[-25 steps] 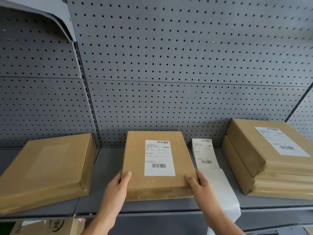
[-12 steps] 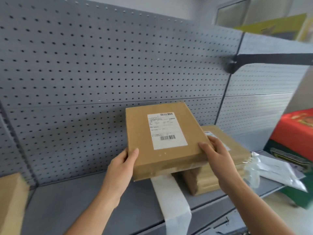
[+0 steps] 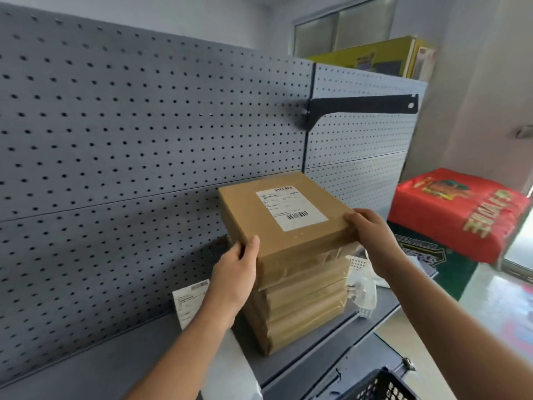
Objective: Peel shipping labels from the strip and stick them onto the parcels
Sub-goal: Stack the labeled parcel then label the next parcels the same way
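A grey pegboard [image 3: 115, 140] is backing the shelf [image 3: 86, 356], a black bracket [image 3: 360, 106] is jutting from it, and a red bag [image 3: 455, 209] is lying on a green box [image 3: 458, 272].

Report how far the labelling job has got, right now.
Done: the top parcel carries a white shipping label. In hand: the left hand and right hand grip that parcel by its near corners on top of the stack. Left: the label strip on the shelf beside the stack shows at least one label on it; any labels lower in the stack are hidden.
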Tool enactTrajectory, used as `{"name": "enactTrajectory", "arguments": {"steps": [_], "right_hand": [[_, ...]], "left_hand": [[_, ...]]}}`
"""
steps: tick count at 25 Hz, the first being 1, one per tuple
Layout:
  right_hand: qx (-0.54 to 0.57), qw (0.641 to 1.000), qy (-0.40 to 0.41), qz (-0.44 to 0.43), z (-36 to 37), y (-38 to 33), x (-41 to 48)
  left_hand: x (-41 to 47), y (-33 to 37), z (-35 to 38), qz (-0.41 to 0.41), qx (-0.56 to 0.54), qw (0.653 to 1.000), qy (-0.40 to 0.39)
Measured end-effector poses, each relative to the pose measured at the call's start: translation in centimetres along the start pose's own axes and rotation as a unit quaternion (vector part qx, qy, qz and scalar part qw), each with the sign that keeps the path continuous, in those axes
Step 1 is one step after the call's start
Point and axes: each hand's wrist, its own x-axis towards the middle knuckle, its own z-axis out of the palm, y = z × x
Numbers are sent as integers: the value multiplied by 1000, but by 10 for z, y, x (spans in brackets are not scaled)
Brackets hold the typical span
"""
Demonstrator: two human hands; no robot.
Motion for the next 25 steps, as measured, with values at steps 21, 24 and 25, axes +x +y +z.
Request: {"name": "enactTrajectory", "arguments": {"steps": [21, 24, 25], "right_hand": [[-295, 938, 14, -180, 26, 17, 14], [-352, 900, -17, -258, 61, -1, -11], [-353, 892, -29, -280, 75, -7, -19]], "left_hand": [[15, -25, -16, 60, 335, 935, 102], [5, -24, -60, 86, 413, 892, 162], [1, -25, -77, 80, 425, 885, 174]]}}
